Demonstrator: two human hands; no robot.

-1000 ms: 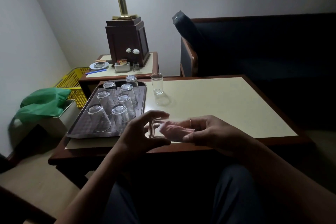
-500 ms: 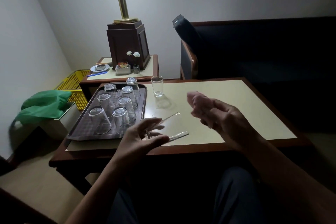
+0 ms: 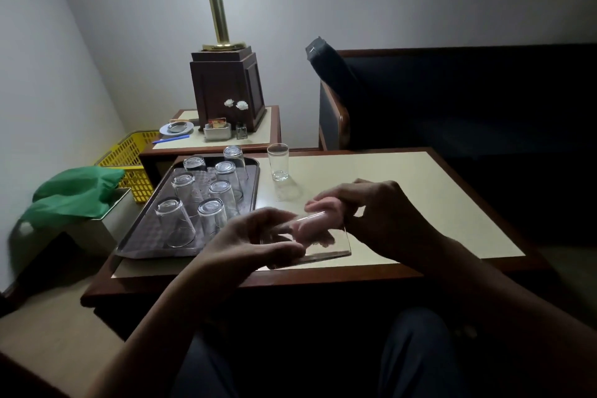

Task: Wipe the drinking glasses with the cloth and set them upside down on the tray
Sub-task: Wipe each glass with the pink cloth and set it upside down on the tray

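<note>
My left hand [image 3: 248, 242] grips a clear drinking glass [image 3: 326, 245] lying on its side above the table's front edge, its mouth toward the right. My right hand [image 3: 381, 213] holds a pink cloth [image 3: 318, 220] and has it pushed into the glass's mouth. A dark tray [image 3: 148, 233] on the table's left carries several glasses set upside down, such as one at the front left [image 3: 174, 223]. One more glass [image 3: 278, 161] stands upright on the table to the right of the tray's far corner.
The cream-topped wooden table [image 3: 420, 197] has a dark sofa [image 3: 452, 100] behind it. A side table [image 3: 258, 136] holds a lamp base, a small dish and a holder. A yellow basket [image 3: 129, 161] and a green cloth [image 3: 74, 194] sit at the left.
The right hand pulled the cloth out of the glass and away to the right, then came back. Now the cloth sits in the glass's mouth again. The left hand kept holding the glass.
</note>
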